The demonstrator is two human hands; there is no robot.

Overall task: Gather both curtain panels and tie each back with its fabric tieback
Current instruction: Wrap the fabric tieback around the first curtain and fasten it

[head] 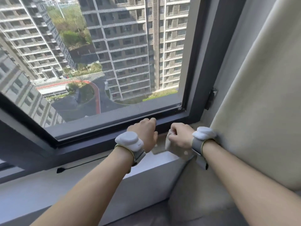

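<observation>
A cream curtain panel [254, 101] hangs at the right, its lower part bunched beside my right forearm. My right hand [179, 136] is closed on a pale fabric tieback [169, 144] that droops from the fist over the windowsill. My left hand [145, 132] is curled just to its left, near the dark window frame; its fingertips are hidden and nothing shows in it. Both wrists wear white devices on grey straps. Only one curtain panel is in view.
A dark window frame [210, 62] surrounds a screened pane showing tall buildings. A white windowsill [48, 185] runs below, with a thin black cable [78, 165] lying on it. A dark hook or bracket [211, 98] sits on the wall by the curtain edge.
</observation>
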